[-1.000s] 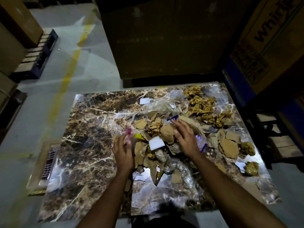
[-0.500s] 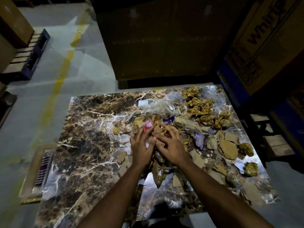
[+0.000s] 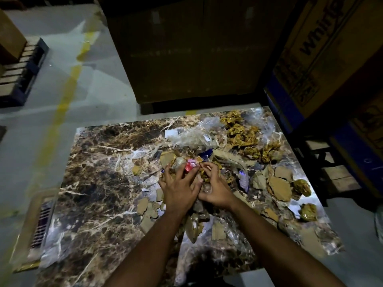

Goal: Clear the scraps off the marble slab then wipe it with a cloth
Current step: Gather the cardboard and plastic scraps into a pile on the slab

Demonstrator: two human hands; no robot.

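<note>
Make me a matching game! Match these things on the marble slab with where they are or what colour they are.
Things:
1. crumpled gold wrappers
2. small wrapper
3. clear plastic bag
4. flat cardboard piece

Clues:
A. red, by the fingertips
B. far right corner
C. right of the hands
D. see-through, beyond the hands

Pairs: 1-B, 2-A, 3-D, 4-C

The slab (image 3: 99, 183) lies flat on the floor (image 3: 62, 96), and scraps (image 3: 277, 187) lie over its middle and right half. Both hands rest on the heap at the slab's middle, the left hand (image 3: 178, 191) just left of the right hand (image 3: 215, 189), thumbs touching. Crumpled wads (image 3: 240, 131) sit at the far right corner, with plastic film (image 3: 192, 137) to their left. Behind the slab stands a box (image 3: 186, 48); more boxes (image 3: 323, 48) stand to its right. A pallet (image 3: 18, 73) lies far left, and a vent (image 3: 41, 224) lies in the floor just left of the slab.
</note>
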